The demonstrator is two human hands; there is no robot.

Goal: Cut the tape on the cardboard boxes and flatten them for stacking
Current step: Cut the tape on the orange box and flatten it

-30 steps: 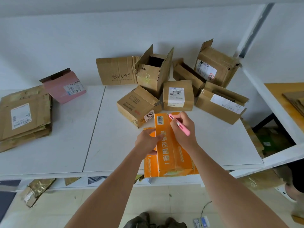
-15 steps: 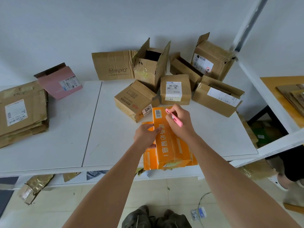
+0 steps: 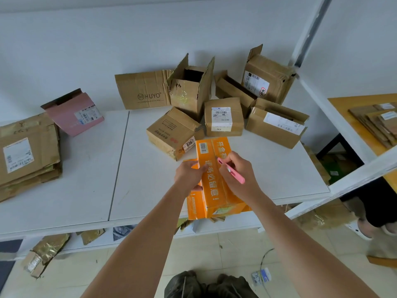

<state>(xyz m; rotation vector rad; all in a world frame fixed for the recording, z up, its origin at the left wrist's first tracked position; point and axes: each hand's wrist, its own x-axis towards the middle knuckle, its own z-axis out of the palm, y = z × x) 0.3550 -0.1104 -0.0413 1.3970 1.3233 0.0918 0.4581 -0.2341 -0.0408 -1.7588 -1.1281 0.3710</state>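
Tape-cutting step: the left hand [image 3: 189, 175] grips the orange box [image 3: 214, 179] at the tabletop [image 3: 150, 179] front edge; right hand [image 3: 236, 177] fingers clamp the pink cutter [image 3: 231, 171] over its top seam. Next, probably draw the blade along that seam

My right hand [image 3: 237, 175] has drawn the pink cutter [image 3: 231, 171] back along the top seam of the orange box [image 3: 214, 168]. A second ago its tip was at the far end of the box, up by the barcode label; half a second ago it had started down the seam; now it is near the middle, and the printing at the far end shows again past my knuckles. My left hand [image 3: 189, 175] has slid a little towards me along the box's left side, and its fingers now reach onto the top face. My head has also tipped, so the whole tabletop [image 3: 86, 179] sits differently in view.
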